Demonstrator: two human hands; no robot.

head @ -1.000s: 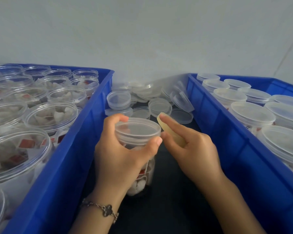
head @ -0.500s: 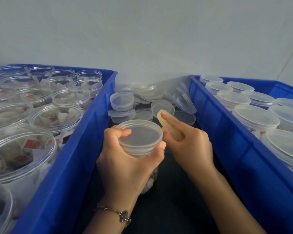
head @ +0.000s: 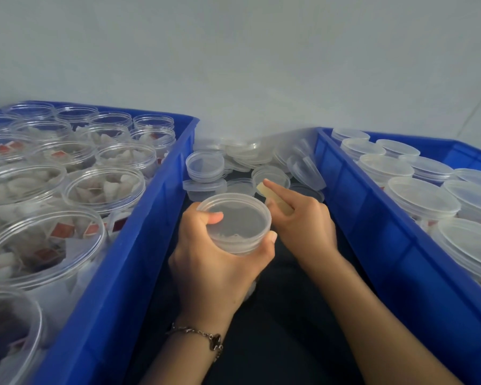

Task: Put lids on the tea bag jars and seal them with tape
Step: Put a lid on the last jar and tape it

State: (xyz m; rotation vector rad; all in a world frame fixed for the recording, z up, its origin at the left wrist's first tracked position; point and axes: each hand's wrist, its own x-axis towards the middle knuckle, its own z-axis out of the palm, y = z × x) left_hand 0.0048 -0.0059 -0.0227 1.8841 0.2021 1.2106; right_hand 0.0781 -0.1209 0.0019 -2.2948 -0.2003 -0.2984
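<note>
Left hand [head: 214,262] grasps lidded jar [head: 235,223] by the rim; right hand [head: 303,223] pinches tape strip [head: 272,197] beside it.

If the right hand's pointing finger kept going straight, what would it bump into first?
Probably the round clear plastic lid lying just past the fingertip of the right hand, at the near edge of the loose lid pile. Depth is hard to judge, so the finger might pass above it.
</note>
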